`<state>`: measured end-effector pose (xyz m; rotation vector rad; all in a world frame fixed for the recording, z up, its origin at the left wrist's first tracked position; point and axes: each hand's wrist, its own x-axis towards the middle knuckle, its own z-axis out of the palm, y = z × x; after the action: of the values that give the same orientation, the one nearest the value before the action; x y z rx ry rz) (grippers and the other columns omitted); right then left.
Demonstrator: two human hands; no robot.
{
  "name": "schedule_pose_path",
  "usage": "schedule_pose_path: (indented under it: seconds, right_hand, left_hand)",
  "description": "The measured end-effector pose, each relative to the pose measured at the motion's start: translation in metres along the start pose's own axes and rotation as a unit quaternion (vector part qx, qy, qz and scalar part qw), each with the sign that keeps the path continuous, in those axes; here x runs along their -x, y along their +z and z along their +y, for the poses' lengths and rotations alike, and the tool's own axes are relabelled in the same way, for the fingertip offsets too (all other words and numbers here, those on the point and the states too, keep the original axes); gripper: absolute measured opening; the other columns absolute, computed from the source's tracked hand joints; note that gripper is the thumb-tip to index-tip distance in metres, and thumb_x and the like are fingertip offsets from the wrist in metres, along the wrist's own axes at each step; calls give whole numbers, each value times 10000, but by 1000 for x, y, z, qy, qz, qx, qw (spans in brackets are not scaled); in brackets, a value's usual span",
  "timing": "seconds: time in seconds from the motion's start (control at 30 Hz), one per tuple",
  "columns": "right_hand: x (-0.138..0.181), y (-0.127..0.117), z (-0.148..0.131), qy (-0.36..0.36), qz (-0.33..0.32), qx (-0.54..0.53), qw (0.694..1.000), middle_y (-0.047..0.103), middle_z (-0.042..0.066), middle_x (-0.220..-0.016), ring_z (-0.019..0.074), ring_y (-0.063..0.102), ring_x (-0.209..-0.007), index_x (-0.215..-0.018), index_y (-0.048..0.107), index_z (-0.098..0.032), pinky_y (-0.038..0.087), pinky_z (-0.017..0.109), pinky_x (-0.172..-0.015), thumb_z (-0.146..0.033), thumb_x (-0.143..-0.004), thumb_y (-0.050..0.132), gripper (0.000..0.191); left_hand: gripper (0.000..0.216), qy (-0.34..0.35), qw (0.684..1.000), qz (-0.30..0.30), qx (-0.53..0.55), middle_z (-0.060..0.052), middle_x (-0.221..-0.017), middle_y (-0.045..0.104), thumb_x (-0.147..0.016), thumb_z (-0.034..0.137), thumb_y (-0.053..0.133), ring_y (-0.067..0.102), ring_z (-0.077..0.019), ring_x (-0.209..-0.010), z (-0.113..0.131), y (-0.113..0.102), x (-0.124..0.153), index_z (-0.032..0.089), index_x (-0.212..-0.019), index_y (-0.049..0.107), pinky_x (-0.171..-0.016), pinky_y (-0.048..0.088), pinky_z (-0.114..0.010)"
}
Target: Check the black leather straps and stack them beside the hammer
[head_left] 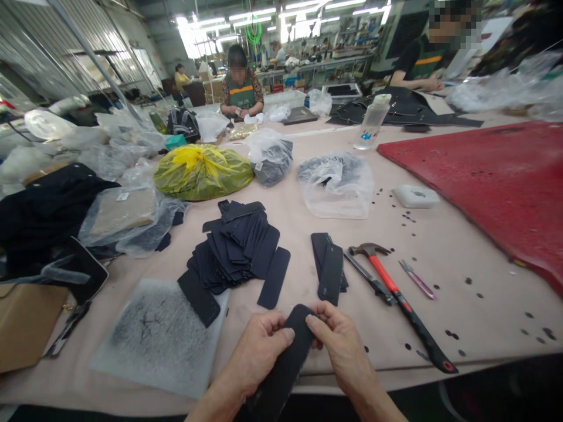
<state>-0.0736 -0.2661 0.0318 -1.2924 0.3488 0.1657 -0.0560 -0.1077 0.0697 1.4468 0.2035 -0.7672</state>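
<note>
Between my two hands is a dark fabric strip (285, 366) with rounded corners, held near the table's front edge. My left hand (259, 346) pinches its left side, thumb on top. My right hand (336, 334) grips the upper right edge with thumb and fingers. Just beyond, a few similar strips (331, 272) lie stacked. A larger heap of dark strips (240, 246) spreads to the left of them. To the right rest a claw hammer (396, 293) with a red and black handle, a dark metal tool (369, 278) and a small pink-handled tool (419, 280).
A scuffed translucent board (162, 340) lies at left, by a cardboard box (29, 325). Behind are a yellow bag (202, 173), a white plastic bag (338, 184) and a clear bottle (372, 123). A red board (497, 176) covers the right side. Co-workers (241, 88) sit across the table.
</note>
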Motion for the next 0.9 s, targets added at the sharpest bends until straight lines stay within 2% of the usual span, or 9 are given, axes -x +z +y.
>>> schedule_pose_path:
  seconds: [0.13, 0.27, 0.37, 0.57, 0.63, 0.73, 0.9]
  right_hand:
    - [-2, 2, 0, 70, 6, -86, 994, 544, -29, -552, 87, 421, -463, -677, 623, -155, 329, 192, -428, -369, -660, 806, 283]
    - [4, 12, 11, 179, -29, -242, 953, 538, -35, -525, 89, 428, -433, -651, 604, -160, 324, 195, -411, -308, -593, 826, 273]
    - [8, 12, 18, 222, -60, -283, 931, 569, -24, -557, 103, 481, -456, -689, 617, -154, 388, 209, -445, -294, -578, 849, 293]
    - [10, 8, 14, 183, -29, -274, 944, 621, -32, -676, 98, 513, -485, -891, 643, -191, 421, 202, -459, -252, -613, 862, 359]
    - [11, 8, 9, 170, -23, -256, 951, 626, -13, -661, 103, 524, -505, -865, 659, -162, 427, 200, -475, -257, -632, 845, 313]
    - [14, 10, 3, 162, -54, -241, 955, 583, -5, -578, 105, 505, -492, -735, 636, -138, 426, 206, -480, -302, -689, 805, 240]
    - [17, 10, 7, 153, -61, -224, 961, 493, -34, -544, 75, 412, -463, -668, 573, -146, 329, 171, -435, -358, -753, 764, 297]
  left_hand:
    - [227, 8, 998, -43, 36, -41, -689, 660, -734, 300, 660, 526, -109, -522, -5, -3, 3, 106, -844, 695, -507, 411, -210]
    - [223, 16, 998, -34, 52, -37, -661, 639, -735, 312, 665, 517, -115, -534, -17, -7, 2, 105, -818, 663, -512, 396, -216]
    - [196, 15, 998, -35, 49, -24, -653, 618, -730, 303, 661, 498, -111, -547, -24, -9, 2, 116, -785, 645, -518, 376, -212]
    - [201, 16, 998, -50, 29, 1, -609, 550, -729, 325, 650, 437, -94, -519, -23, -10, 4, 125, -745, 631, -491, 326, -207]
    - [199, 13, 998, -53, 34, -1, -609, 553, -737, 323, 638, 439, -94, -511, -23, -11, 3, 125, -756, 633, -485, 320, -209]
    - [181, -2, 998, -54, 27, -6, -608, 564, -729, 305, 626, 463, -101, -511, -22, -12, 3, 127, -762, 642, -479, 324, -208]
    - [202, -25, 998, -36, 43, 0, -569, 570, -667, 309, 658, 454, -92, -463, -19, -11, 2, 126, -742, 621, -449, 334, -200]
